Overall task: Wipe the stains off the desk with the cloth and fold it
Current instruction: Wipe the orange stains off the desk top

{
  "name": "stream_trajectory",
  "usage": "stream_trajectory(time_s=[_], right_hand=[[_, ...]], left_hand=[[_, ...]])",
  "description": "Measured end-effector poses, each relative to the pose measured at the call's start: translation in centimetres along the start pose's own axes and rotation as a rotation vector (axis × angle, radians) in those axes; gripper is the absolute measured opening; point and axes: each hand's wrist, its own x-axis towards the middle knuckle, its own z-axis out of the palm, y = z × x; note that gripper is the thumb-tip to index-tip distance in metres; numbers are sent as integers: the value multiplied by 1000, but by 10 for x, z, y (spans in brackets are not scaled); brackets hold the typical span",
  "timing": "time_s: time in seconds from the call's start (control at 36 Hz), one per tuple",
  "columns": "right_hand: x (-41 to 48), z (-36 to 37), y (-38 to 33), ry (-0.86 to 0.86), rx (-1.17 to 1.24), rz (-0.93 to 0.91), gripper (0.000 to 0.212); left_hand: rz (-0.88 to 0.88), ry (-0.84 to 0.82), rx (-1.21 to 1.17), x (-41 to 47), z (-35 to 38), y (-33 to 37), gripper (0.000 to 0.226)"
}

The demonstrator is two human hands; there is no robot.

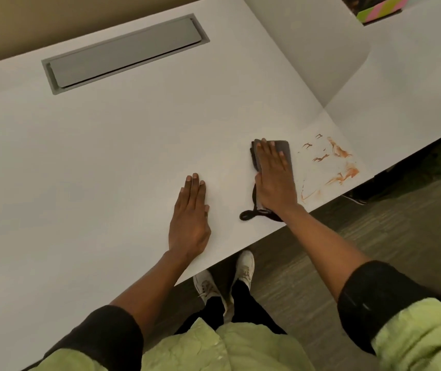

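Both hands flat, no grip: right hand (274,180) pressing cloth (285,153) beside edge stains (331,167).

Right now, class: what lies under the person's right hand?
Under the right hand, pressed flat, lies a folded grey cloth with a black loop, on the white desk. Any stains beneath the cloth are hidden; orange stains show beside it.

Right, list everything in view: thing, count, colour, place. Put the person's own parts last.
desk: one, white, fills the view
cable hatch: one, grey, far left of desk
stains: several, orange-brown, right end by the near edge
cloth: one, grey with dark trim, left of the stains
divider panel: one, white, far right
striped item: one, pink and green, top right
shoes: two, white, on the floor
left hand: flat on desk
right hand: flat on cloth
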Motion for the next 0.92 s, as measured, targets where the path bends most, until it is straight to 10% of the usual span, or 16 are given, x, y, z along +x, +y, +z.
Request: stream_trajectory(time_s=[0.39, 0.64, 0.92], right_hand=[[-63, 36, -58, -59, 24, -310, 69], [16, 6, -17, 57, -4, 145, 75], [-112, 36, -71, -156, 59, -366, 70]], left_hand=[[47, 41, 2, -2, 3, -4, 58], [37, -19, -1, -1, -1, -8, 62], [-131, 25, -125, -11, -7, -16, 84]])
